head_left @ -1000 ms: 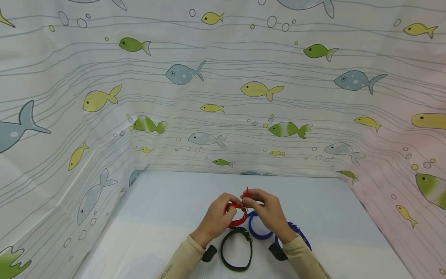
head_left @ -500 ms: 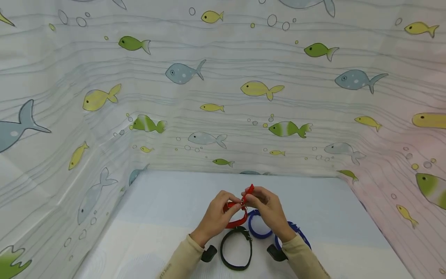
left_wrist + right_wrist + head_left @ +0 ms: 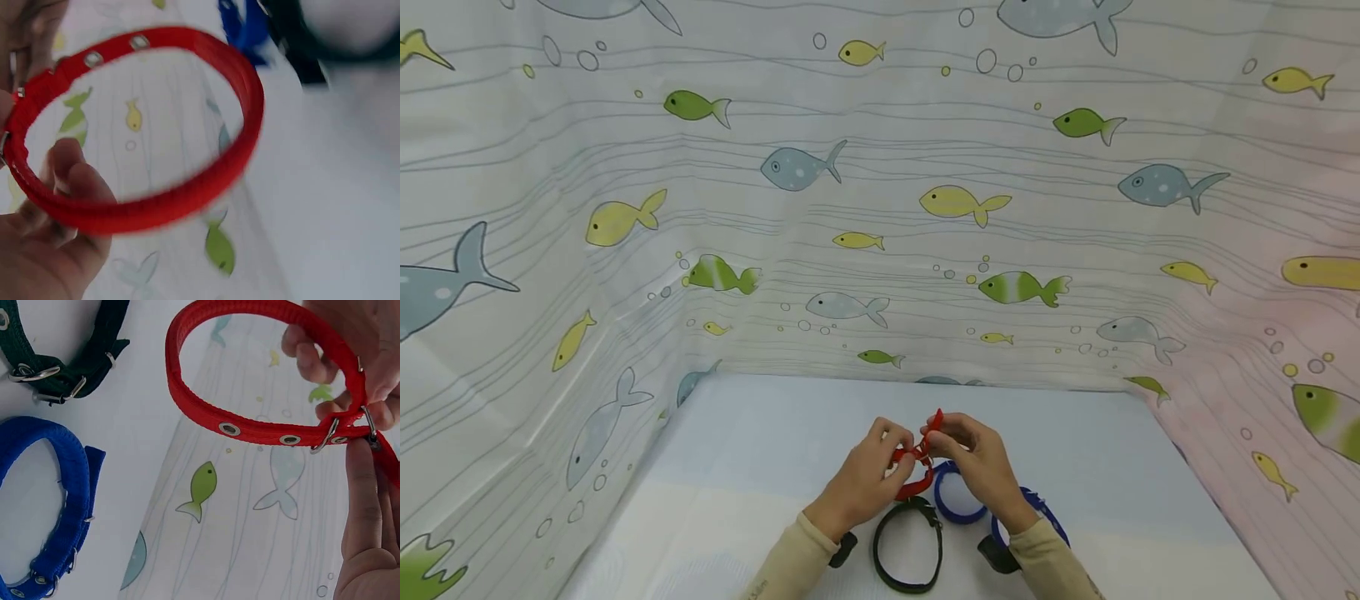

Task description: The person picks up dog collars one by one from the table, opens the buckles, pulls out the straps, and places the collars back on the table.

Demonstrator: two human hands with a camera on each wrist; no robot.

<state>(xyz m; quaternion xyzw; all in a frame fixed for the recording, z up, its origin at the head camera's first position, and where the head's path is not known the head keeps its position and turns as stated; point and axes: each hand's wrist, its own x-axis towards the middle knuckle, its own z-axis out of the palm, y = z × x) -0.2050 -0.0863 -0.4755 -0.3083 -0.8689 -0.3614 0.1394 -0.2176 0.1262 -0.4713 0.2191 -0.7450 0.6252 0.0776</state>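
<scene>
A red dog collar point(image 3: 913, 490) with metal eyelets, a ring and a buckle is held off the table between both hands. My left hand point(image 3: 861, 479) grips its band close to the buckle. My right hand point(image 3: 981, 462) pinches the strap's free end, whose red tip sticks up above the fingers. In the right wrist view the collar point(image 3: 259, 434) forms a wide loop, with the strap passing by the buckle at my right fingertips. The left wrist view shows the same loop point(image 3: 169, 209), slightly blurred.
On the white table point(image 3: 760, 467), a dark green collar point(image 3: 877, 550) lies nearest my body. A blue collar point(image 3: 75, 481) lies beside it. Another blue collar point(image 3: 1051, 515) is partly hidden by my right forearm. Fish-patterned sheeting point(image 3: 820, 267) encloses the back and sides.
The strap's upright end has tilted to the right in my right hand. My left fingers have shifted on the band near the buckle. The other collars stay put.
</scene>
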